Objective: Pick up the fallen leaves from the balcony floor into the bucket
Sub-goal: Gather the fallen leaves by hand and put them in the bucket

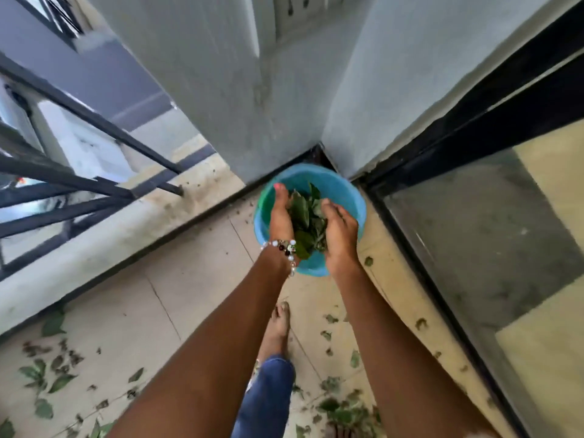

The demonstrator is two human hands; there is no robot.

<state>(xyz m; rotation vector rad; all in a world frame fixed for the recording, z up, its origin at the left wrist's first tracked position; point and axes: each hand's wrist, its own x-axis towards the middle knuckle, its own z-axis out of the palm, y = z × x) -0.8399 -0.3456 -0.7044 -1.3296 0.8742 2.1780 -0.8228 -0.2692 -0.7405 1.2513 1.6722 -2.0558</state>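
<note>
A blue bucket (341, 191) stands on the tiled floor in the corner where the wall meets the glass door. Over its mouth, my left hand (279, 216) and my right hand (339, 232) press a bunch of green leaves (308, 221) between them. The left hand's fingers are straight along the bunch; a bead bracelet (286, 248) circles that wrist. My right hand's fingers curl over the leaves from the other side. More fallen leaves lie scattered on the floor at lower left (47, 377) and in a small heap at lower right (343, 412).
A dark metal railing (94, 184) on a low concrete kerb bounds the balcony on the left. A black-framed sliding glass door (474, 232) runs along the right. My bare foot (278, 327) and a jeans leg stand between the arms.
</note>
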